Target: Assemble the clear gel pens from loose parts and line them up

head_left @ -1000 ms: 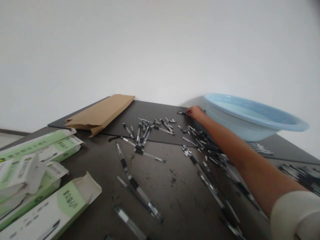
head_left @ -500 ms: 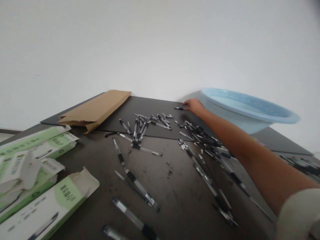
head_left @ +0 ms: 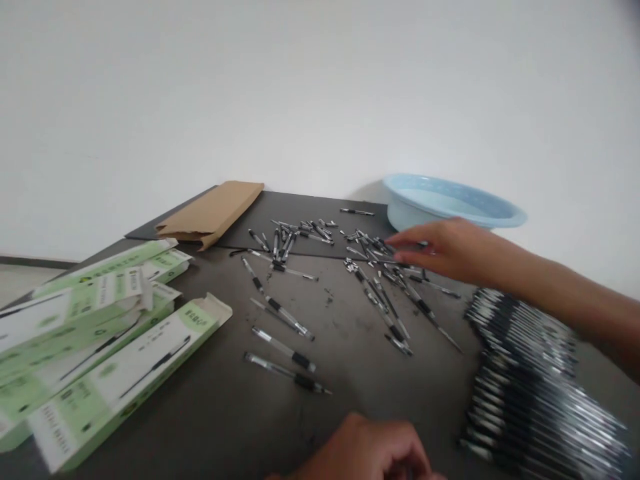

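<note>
Over the right-hand pile of loose pen parts (head_left: 370, 250), my right hand (head_left: 445, 248) reaches with thumb and fingers apart. Its fingertips are at the pile; whether they touch a pen I cannot tell. My left hand (head_left: 367, 448) rests low at the bottom edge with its fingers curled; anything inside them is hidden. Between the hands lie scattered clear pens with black grips, one pen (head_left: 285, 373) closest to my left hand. A single pen (head_left: 357, 212) lies at the back by the basin.
Right of me are dense rows of pens (head_left: 530, 387). A light blue basin (head_left: 450, 200) stands at the back right. Green-and-white pen boxes (head_left: 135, 373) are heaped on the left, with a brown paper bag (head_left: 213, 210) behind. Another cluster of pens (head_left: 285, 243) lies mid-table.
My right hand has come back from the pen beside the basin to the pile, leaving that pen on the table. My left hand has come into view, and the view has shifted.
</note>
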`<state>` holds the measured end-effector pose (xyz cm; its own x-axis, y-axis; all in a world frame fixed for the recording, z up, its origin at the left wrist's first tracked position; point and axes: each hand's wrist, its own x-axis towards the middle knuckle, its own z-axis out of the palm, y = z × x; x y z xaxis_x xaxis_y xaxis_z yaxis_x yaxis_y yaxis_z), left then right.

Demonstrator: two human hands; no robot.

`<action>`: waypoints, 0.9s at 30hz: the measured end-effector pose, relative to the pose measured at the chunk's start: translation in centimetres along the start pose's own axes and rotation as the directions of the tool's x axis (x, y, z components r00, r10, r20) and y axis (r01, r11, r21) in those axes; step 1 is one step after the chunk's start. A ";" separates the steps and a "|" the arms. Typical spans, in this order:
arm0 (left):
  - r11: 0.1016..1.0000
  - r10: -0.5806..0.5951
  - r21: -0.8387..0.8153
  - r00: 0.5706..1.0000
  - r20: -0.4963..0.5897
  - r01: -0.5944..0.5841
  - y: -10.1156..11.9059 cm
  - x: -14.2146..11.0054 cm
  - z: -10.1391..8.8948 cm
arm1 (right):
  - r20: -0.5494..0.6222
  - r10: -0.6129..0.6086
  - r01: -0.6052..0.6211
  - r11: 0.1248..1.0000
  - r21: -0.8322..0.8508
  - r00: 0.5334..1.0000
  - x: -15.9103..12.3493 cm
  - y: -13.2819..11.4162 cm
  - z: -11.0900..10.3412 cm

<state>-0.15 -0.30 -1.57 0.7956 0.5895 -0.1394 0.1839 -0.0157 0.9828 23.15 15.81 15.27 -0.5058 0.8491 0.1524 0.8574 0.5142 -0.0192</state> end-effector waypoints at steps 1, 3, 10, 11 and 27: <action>1.000 0.009 0.001 0.999 -0.033 -0.009 0.3 -0.1 0.1 | 0.043 -0.006 0.004 0.999 0.033 0.999 -2.5 -0.3 -0.2; 1.000 0.006 0.018 0.996 -0.093 -0.004 1.3 -0.7 0.4 | 0.114 -0.020 0.012 0.998 0.069 0.993 -7.2 -0.8 -0.2; 0.962 0.156 0.248 0.973 -0.171 -0.110 3.9 -1.7 0.3 | 0.375 -0.107 0.015 0.971 0.240 0.921 -16.9 -4.8 -0.9; 0.956 0.173 0.266 0.970 -0.171 -0.124 4.0 -1.7 0.1 | 0.394 -0.116 0.003 0.961 0.276 0.912 -17.4 -5.6 -1.2; 0.876 0.269 0.445 0.955 -0.129 -0.186 4.3 -1.9 -0.2 | 0.220 -0.099 0.079 0.992 0.099 0.970 -6.5 -4.8 3.7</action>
<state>-0.95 -1.35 2.96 0.7343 0.6628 0.1465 0.2696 -0.4828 0.8332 21.93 8.29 10.72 -0.5969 0.7995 -0.0678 0.8011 0.5893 -0.1047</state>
